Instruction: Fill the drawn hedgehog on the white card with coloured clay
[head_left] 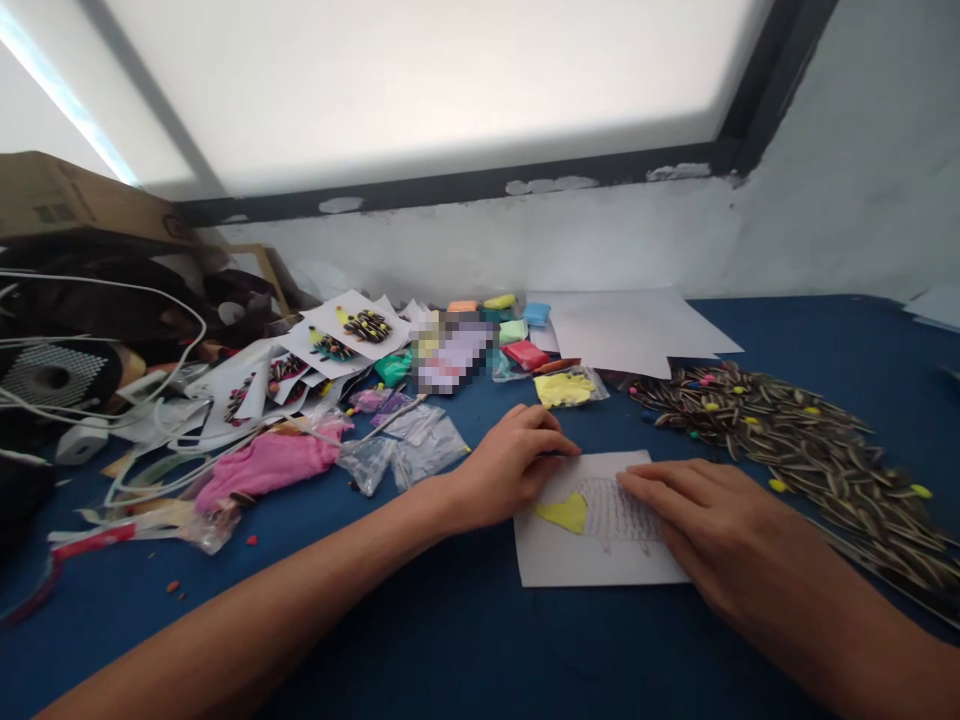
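A small white sheet of paper (pixel 555 573) lies on the blue table. On it is a pencil drawing of an animal-like shape, with a rounded body of wavy lines (pixel 619 510) and short legs. Flattened yellow clay (pixel 566 513) covers the pointed left end. My left hand (pixel 517 462) holds the paper's upper left edge, its fingers bent and thumb close to them. Stretched out over the drawing's right side, the fingers of my right hand (pixel 709 525) rest on the paper and hide part of it.
Striped sunflower seeds (pixel 810 460) with coloured clay dots are heaped at right. Blank white sheets (pixel 622 325) lie behind. Clay packets (pixel 566 388), a blurred-out phone-like object (pixel 454 350), seed-decorated cards (pixel 360 325), pink clay (pixel 274 462), plastic bags (pixel 424 445) and cables clutter the left.
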